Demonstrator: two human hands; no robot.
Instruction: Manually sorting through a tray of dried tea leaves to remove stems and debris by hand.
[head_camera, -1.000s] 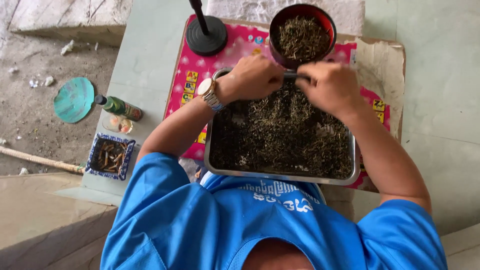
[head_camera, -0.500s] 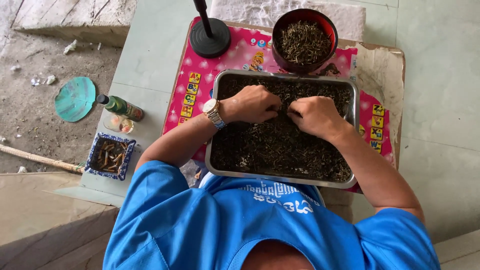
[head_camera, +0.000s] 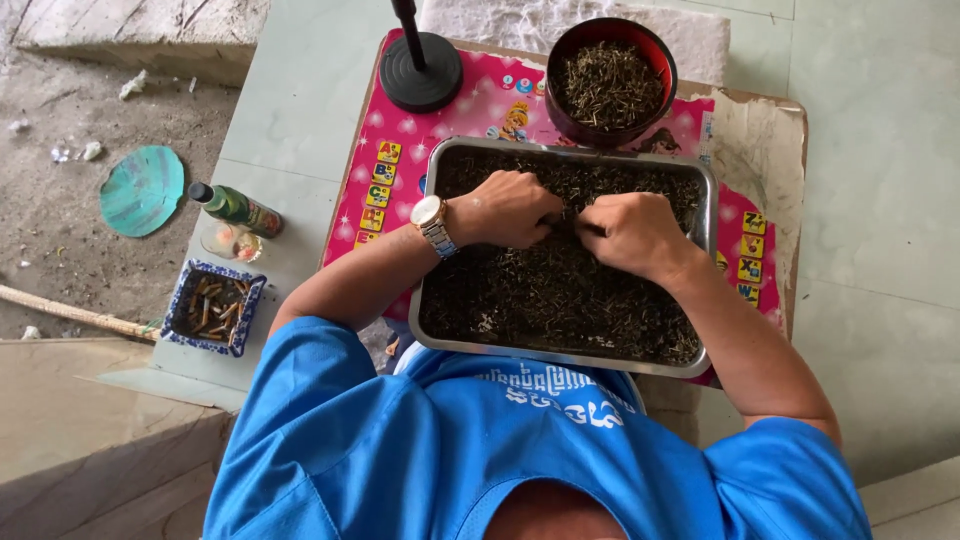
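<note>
Metal tray (head_camera: 440, 330) on table, full of dark dried strands (head_camera: 560, 300). Left hand (head_camera: 510, 208) and right hand (head_camera: 630, 228) at tray middle, fingers curled, pinching strands, knuckles nearly touching. Far rim close; red bowl (head_camera: 610, 85) just beyond.

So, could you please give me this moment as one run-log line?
left hand: in dark dried bits | right hand: same, beside left | metal tray: on pink mat | red bowl: behind tray, filled

Rectangular metal tray (head_camera: 706, 200), lying flat at centre, holds a layer of dark dried plant strands (head_camera: 560, 300) spread throughout.
</note>
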